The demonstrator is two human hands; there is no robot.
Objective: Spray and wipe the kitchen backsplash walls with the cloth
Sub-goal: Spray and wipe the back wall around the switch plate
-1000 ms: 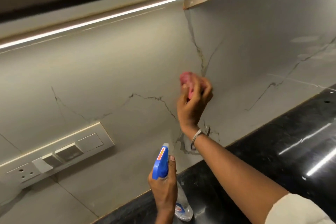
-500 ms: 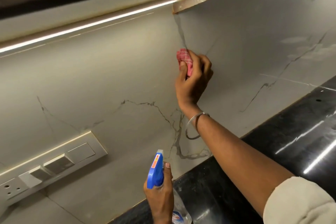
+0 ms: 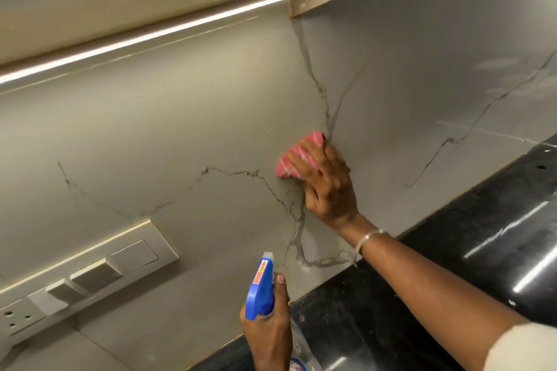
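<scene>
Right grip [image 3: 328, 187] in the middle of the frame, laid flat against the grey veined backsplash [image 3: 180, 135], fingers [image 3: 316, 159] straight and spread, not clenched. Presses a pink striped cloth [image 3: 287, 164] onto the wall. Cloth bunched under the fingertips and sticking out above and left of them, right where several dark veins meet. Thin silver bangle [image 3: 369, 238] on that wrist, cream sleeve [image 3: 524, 349] at the lower right corner.

Left grip [image 3: 271, 334] at the lower centre, wrapped round the neck of a spray bottle [image 3: 260, 289], grasping it upright. Blue trigger head with a red label, nozzle toward the wall, below the cloth and well apart from it. Clear body partly cut off by the bottom edge, thumb lying up along the side of the head.

Glossy black bench [image 3: 467, 250] along the lower right, meeting the backsplash in a diagonal line. Cream switch panel [image 3: 90, 274] with a socket at the lower left, set in the wall. Lit light strip [image 3: 144, 37] across the upper left, above the backsplash
</scene>
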